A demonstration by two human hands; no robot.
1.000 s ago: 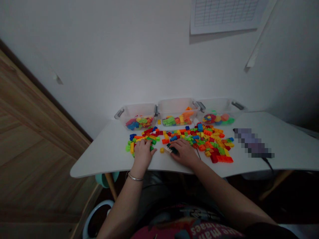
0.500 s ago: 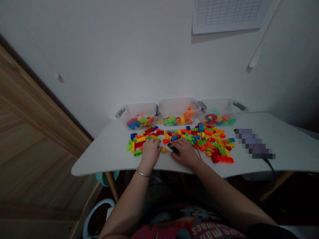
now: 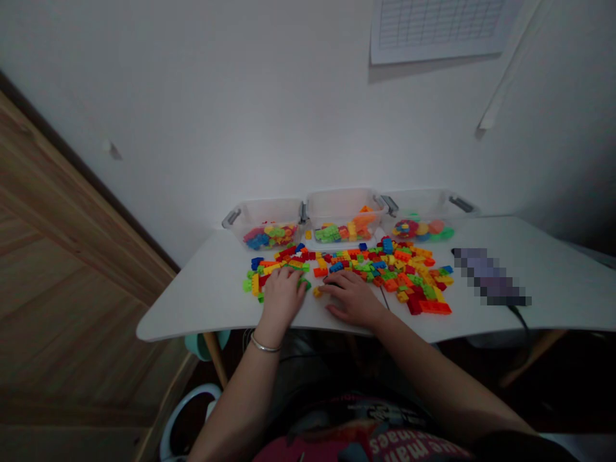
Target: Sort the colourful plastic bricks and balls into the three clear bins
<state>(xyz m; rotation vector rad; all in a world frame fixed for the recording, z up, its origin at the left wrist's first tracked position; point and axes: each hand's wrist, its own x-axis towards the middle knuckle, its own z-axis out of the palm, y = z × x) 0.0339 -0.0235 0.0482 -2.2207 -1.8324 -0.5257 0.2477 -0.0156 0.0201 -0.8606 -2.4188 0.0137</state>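
"What takes up most of the space?"

"A white, smooth-topped table (image 3: pixel 192 311). Three clear plastic bins with grey handles stand along its back, the middle one (image 3: pixel 337 202) between the others, each with colourful plastic pieces inside."

"And in front of those?"

"A wide scatter of red, yellow, green, blue and orange plastic building bricks (image 3: pixel 379 265), lying loose on the tabletop."

"The hands?"

"The left hand (image 3: pixel 283 292) rests palm-down over the scatter's left part; I can't tell whether it grips anything. The right hand (image 3: pixel 353 300) has its thumb apart from its fingers, its grip hidden too."

"Smallest?"

"A small, blocky yellow plastic brick (image 3: pixel 316 292), between the hands, right at the right hand's fingertips."
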